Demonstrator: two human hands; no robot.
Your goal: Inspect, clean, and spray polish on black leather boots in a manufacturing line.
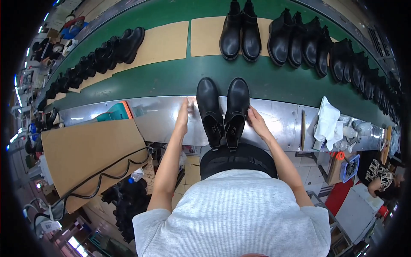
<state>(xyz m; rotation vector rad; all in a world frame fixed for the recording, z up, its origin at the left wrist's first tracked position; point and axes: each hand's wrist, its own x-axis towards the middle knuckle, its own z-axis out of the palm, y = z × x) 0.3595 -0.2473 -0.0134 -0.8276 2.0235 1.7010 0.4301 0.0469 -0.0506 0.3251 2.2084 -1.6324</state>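
Two black boots (222, 112) are stood side by side at frame centre, toes on the green belt (171, 77), heels on the metal ledge (158, 115); the right hand (255, 121) is laid against the right boot, fingers loosely spread; the left hand (185, 112) is blurred just left of the pair, its fingers untellable; white cloth (327, 122) is heaped at right.

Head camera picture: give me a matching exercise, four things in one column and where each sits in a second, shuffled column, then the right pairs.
Things:
1. pair of black boots
2. white cloth
3. cardboard sheet
4. right hand

Places:
A. on the metal ledge, far right
B. against the right-side boot's heel end
C. between the two hands, toes on the green belt
D. lower left, black cable across it

Pairs: 1-C, 2-A, 3-D, 4-B
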